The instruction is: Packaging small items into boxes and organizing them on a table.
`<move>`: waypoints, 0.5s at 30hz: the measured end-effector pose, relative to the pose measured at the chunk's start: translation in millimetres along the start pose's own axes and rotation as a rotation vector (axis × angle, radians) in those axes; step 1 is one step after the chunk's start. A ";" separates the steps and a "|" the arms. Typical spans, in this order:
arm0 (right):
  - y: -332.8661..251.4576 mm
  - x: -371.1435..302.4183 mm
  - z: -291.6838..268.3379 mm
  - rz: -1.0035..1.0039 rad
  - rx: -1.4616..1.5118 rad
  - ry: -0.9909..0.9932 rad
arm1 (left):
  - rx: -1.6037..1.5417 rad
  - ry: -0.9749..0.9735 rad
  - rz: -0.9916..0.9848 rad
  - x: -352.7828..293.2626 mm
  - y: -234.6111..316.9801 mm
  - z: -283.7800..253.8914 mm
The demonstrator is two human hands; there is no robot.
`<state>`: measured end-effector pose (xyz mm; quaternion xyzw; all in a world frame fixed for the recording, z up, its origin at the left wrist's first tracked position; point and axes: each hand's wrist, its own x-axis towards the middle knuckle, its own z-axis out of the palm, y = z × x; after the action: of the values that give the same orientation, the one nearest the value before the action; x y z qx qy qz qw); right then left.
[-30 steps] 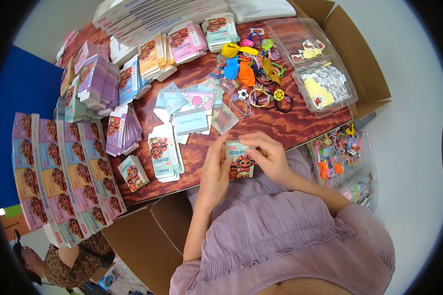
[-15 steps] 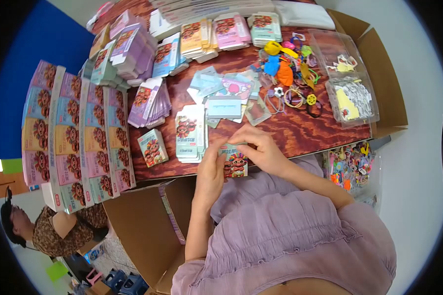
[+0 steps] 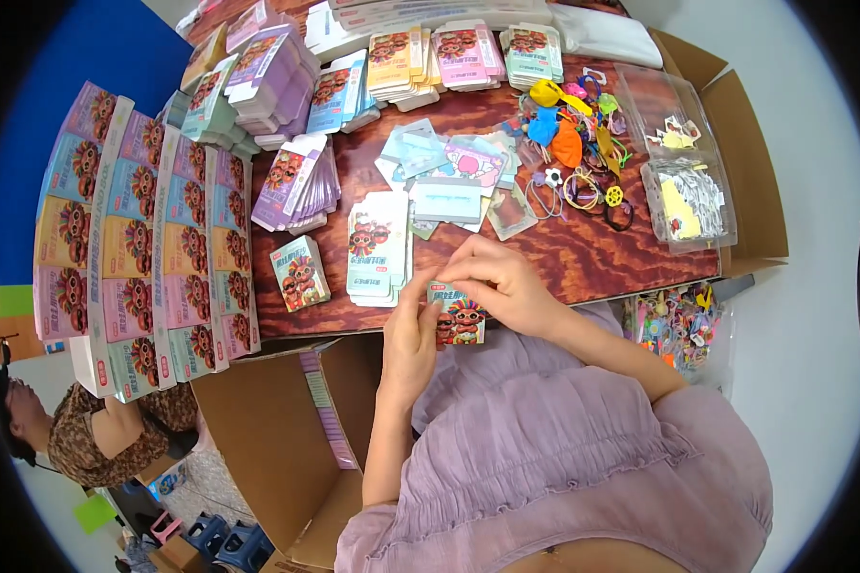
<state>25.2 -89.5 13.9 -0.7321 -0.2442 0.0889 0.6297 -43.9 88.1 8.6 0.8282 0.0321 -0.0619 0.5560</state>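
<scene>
A small green box (image 3: 461, 323) with a colourful cartoon figure on its front is held upright at the table's near edge. My left hand (image 3: 410, 336) grips it along its left side, fingers closed. The curled fingers of my right hand (image 3: 500, 285) pinch at the box's top end, hiding part of it. Just left of my hands lies a stack of flat pale green box blanks (image 3: 380, 248). Further left a similar green box (image 3: 300, 274) stands by itself. Thin cards (image 3: 446, 203) lie in a loose pile beyond my hands.
Stacked flat boxes (image 3: 337, 93) line the far side. Colourful hair ties (image 3: 573, 143) lie right of the cards, beside a clear tray (image 3: 688, 205) of paper pieces. Filled display boxes (image 3: 143, 239) stand left. An open carton (image 3: 268, 449) sits below the table edge; a person (image 3: 96, 430) is beyond.
My view has shifted slightly, so the table's things sit a little further right. Both hands stay at the small box, with the right fingers still at its top end.
</scene>
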 end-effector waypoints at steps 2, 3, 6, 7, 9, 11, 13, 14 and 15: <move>4.0 1.0 0.7 0.004 -0.021 -0.004 | -0.058 0.029 -0.051 -0.2 13.0 1.5; 5.2 2.3 1.4 0.005 -0.042 -0.011 | -0.115 0.063 -0.100 0.3 17.7 2.4; -7.6 12.0 4.3 0.226 0.383 0.048 | -0.040 0.175 0.085 0.7 13.7 5.0; -5.1 13.5 1.6 0.225 0.386 0.046 | -0.038 0.177 0.084 1.6 15.2 3.2; 0.9 13.8 -4.9 0.258 0.266 0.007 | -0.024 0.102 0.068 3.1 20.0 -2.5; -5.3 14.6 -9.4 0.321 0.280 0.056 | 0.001 0.061 0.056 2.0 20.8 -3.6; -9.0 15.9 -15.4 0.072 -0.079 -0.044 | 0.023 0.019 0.045 2.4 23.4 -4.3; -8.2 14.8 -14.9 0.020 -0.093 -0.028 | -0.021 0.015 -0.006 2.9 26.2 -4.7; -8.1 12.9 -14.2 0.024 -0.094 -0.026 | -0.064 0.011 -0.057 3.4 27.8 -4.6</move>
<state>40.7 -95.2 26.7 -0.7626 -0.2474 0.0943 0.5902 -36.9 81.7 35.3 0.8090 0.0606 -0.0719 0.5803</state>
